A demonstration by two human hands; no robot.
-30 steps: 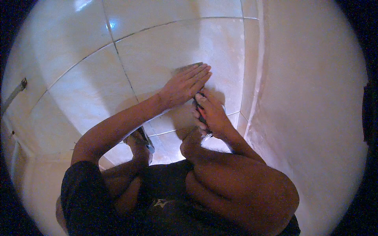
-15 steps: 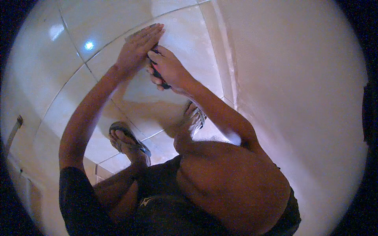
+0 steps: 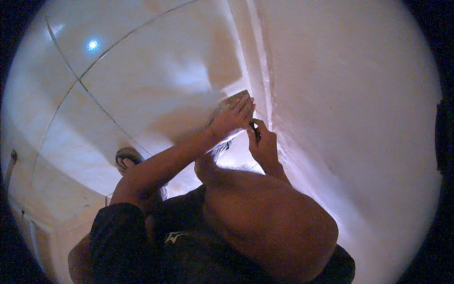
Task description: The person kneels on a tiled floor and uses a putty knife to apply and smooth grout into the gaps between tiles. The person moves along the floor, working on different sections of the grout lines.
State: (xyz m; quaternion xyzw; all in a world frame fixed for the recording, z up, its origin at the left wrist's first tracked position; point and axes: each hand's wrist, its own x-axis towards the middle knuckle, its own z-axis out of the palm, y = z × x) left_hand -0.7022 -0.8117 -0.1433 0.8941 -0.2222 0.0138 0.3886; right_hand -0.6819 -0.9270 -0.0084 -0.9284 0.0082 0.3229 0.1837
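Note:
My left hand (image 3: 234, 116) lies flat with its fingers stretched out over the broad blade of a scraper (image 3: 232, 99). A dull brownish-grey end of the blade shows past the fingers; the rest is hidden under the hand. My right hand (image 3: 266, 147) is closed round the scraper's dark handle (image 3: 256, 131), just below the left fingertips. Both hands are close together, near where the floor meets the wall, in front of my bent right knee.
Pale glossy floor tiles (image 3: 156, 71) with dark joints spread to the left. A skirting strip (image 3: 247, 42) runs along the foot of the plain wall (image 3: 350, 104) on the right. My left foot in a sandal (image 3: 126, 160) stands under my left forearm.
Both hands have moved right and nearer to me with the scraper, toward the wall. The left hand still lies on the blade; the view has shifted slightly.

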